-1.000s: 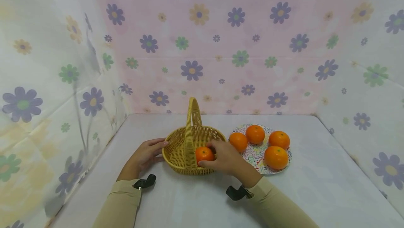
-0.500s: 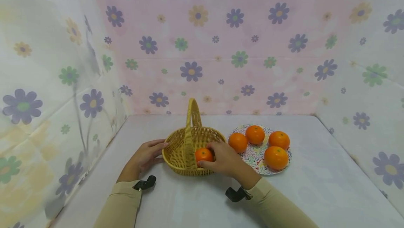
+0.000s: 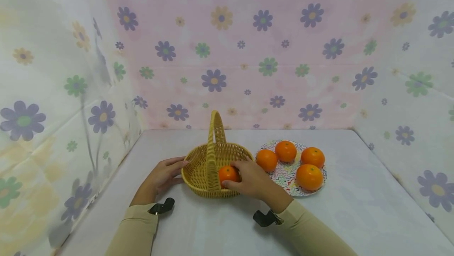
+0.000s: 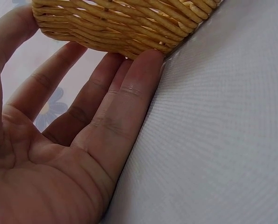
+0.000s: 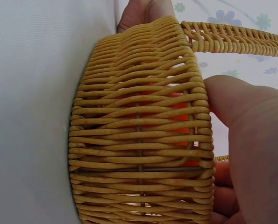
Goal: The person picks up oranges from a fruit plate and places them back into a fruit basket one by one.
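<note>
A yellow wicker basket with a tall arched handle stands on the table. My left hand is at its left end; in the left wrist view its fairly straight fingers touch the woven side. Inside the basket, right of the handle, lies an orange. Over the basket's right rim, my right hand holds that orange between thumb and fingers. From the right wrist, the orange shows only through gaps in the weave, and the hand's thumb reaches over the rim.
A round plate with a colourful squiggle pattern sits right of the basket, bearing several oranges. The white tabletop is bounded by flower-printed cloth at the back and sides.
</note>
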